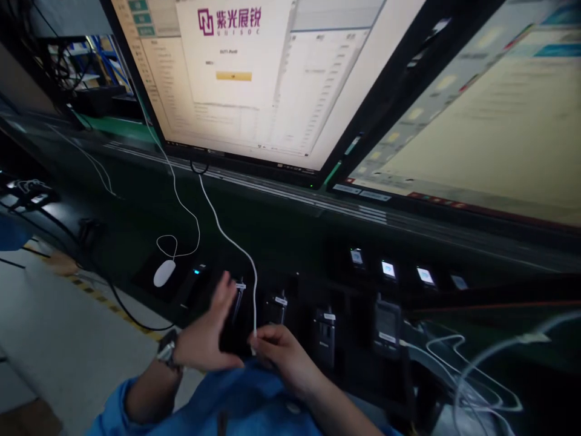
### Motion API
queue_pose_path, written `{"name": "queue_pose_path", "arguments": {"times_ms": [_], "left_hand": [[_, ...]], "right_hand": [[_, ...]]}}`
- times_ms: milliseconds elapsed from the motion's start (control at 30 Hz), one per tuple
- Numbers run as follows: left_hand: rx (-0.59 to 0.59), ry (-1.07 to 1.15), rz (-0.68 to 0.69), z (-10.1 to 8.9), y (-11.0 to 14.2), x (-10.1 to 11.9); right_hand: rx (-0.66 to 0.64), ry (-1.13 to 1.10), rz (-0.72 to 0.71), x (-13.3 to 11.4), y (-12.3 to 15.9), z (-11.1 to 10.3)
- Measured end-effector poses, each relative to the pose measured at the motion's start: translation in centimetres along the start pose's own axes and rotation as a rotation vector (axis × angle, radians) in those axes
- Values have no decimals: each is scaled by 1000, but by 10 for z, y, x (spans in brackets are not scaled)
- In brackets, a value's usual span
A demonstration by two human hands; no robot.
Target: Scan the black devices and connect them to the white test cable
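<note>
My right grip (285,358) is clamped on the white cable (255,297) near its lower end; my left grip (202,339), spread apart, is beside it.

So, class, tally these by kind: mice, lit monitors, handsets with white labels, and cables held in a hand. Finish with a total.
Mouse: 1
Lit monitors: 2
Labelled handsets: 4
Held cable: 1
Total: 8
</note>
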State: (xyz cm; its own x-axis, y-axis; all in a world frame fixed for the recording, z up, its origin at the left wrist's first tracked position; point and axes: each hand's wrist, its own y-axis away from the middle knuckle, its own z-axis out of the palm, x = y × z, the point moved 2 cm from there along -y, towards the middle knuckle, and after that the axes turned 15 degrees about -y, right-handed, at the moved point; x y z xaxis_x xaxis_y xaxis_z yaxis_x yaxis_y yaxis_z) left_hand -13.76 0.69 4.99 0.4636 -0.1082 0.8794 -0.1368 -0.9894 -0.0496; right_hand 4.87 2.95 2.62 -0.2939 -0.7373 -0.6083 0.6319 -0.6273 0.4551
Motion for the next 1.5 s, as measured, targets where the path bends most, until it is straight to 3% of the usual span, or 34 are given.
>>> {"name": "queue_pose_path", "arguments": {"times_ms": [33,100,133,233,333,400,467,567,633,733,833,1000,1167,1300,1400,1500], "left_hand": [[116,-70,-97,-15,-6,-24],[347,-196,-565,-41,-18,-82],[368,-211,-712,-47,-25,-108],[227,-133,-912,-46,-45,-169],[109,9,-989,-36,-57,-192],[120,82,-1020,-36,-57,-187],[177,142,-1025,-43,-48,-167],[280,208,-965,-56,-21,-111],[314,270,-873,-55,-1,-66],[214,266,-819,-33,16,-9],[101,161,-833,-2,15,19],[80,53,-902,21,3,27],[153,143,-1012,24,1,39],[179,154,-977,20,5,41],[250,95,-918,2,11,13],[373,21,-923,-24,12,-43]], "right_hand": [[9,-114,38,-1,-1,-5],[-56,-330,87,-8,-2,-14],[-117,-407,92,-13,-2,-18],[-282,-499,34,-31,-1,-22],[-287,-483,-39,-44,-1,-23],[-221,-454,-90,-51,1,-24],[-154,-432,-142,-57,5,-27],[-99,-420,-200,-61,10,-33],[-77,-411,-230,-61,12,-37],[-72,-396,-257,-60,11,-38],[-103,-388,-256,-62,10,-35],[-129,-376,-254,-67,17,-36],[-119,-378,-228,-67,19,-43],[-126,-372,-220,-68,17,-43],[-130,-341,-201,-71,16,-41],[-151,-293,-184,-72,13,-38]]}}
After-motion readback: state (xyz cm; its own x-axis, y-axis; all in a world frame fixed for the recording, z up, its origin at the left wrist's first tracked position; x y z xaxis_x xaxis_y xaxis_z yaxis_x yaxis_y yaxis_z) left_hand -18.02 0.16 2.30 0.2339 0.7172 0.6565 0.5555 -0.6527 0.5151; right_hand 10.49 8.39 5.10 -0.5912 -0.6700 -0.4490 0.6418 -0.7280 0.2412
